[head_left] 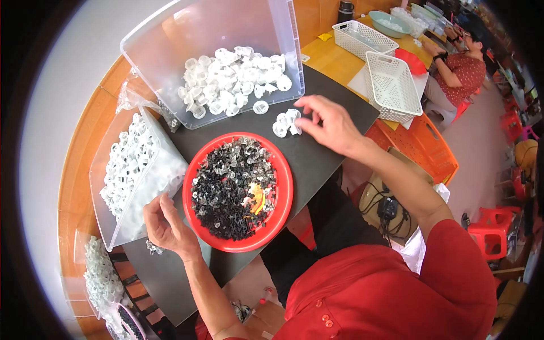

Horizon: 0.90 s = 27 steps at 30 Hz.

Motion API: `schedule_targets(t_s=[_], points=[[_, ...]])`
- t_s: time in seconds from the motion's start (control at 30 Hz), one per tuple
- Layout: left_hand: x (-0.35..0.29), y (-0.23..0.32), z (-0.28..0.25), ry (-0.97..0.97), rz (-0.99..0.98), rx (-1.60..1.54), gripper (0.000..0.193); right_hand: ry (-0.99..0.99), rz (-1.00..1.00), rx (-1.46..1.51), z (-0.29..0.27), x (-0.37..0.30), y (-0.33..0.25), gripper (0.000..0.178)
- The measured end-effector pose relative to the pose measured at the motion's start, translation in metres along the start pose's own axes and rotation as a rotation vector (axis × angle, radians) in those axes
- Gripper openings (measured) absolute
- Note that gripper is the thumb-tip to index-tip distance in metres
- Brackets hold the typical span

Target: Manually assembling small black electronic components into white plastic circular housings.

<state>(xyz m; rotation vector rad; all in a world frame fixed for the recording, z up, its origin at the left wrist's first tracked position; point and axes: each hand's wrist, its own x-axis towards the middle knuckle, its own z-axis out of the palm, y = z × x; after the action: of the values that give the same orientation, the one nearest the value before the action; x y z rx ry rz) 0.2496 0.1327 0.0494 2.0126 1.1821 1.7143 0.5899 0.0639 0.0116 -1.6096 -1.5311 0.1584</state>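
Note:
My right hand [331, 126] is over the dark table, thumb and forefinger apart, with nothing visible between them. Right by its fingertips lies a small cluster of white round plastic parts [280, 126]. My left hand [171, 229] has its fingers curled in, between a clear bin of white ring-like parts [129, 161] and a red round tray [188, 211]; what it holds, if anything, I cannot make out. Small black pieces [224, 195] and clear plastic bits fill the tray, with a yellow-orange patch showing among them. A few clear bits [153, 247] lie beside my left hand.
Behind the tray, a large clear bin [212, 25] lies tipped toward me, holding white round parts [232, 79]. White baskets [394, 85] and an orange crate [422, 147] are at the right. A person [462, 76] sits beyond, near red stools [490, 232].

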Motion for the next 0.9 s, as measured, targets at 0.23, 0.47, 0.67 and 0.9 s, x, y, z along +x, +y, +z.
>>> schedule_targets(t_s=[0.23, 0.47, 0.67, 0.9], points=[[-0.007, -0.011, -0.001, 0.048, -0.319, -0.258, 0.014, 0.016, -0.190, -0.188, 0.023, -0.003, -0.011, 0.029], [-0.008, 0.000, -0.004, -0.029, -0.334, -0.324, 0.013, 0.014, -0.212, -0.140, 0.026, -0.001, -0.005, 0.016], [-0.012, -0.008, 0.003, -0.179, -0.272, -0.127, 0.009, 0.021, -0.114, 0.195, 0.027, 0.016, -0.039, 0.015], [-0.009, 0.005, 0.009, -0.274, -0.138, 0.022, 0.015, -0.412, -0.150, 0.439, 0.067, 0.058, -0.102, 0.020]])
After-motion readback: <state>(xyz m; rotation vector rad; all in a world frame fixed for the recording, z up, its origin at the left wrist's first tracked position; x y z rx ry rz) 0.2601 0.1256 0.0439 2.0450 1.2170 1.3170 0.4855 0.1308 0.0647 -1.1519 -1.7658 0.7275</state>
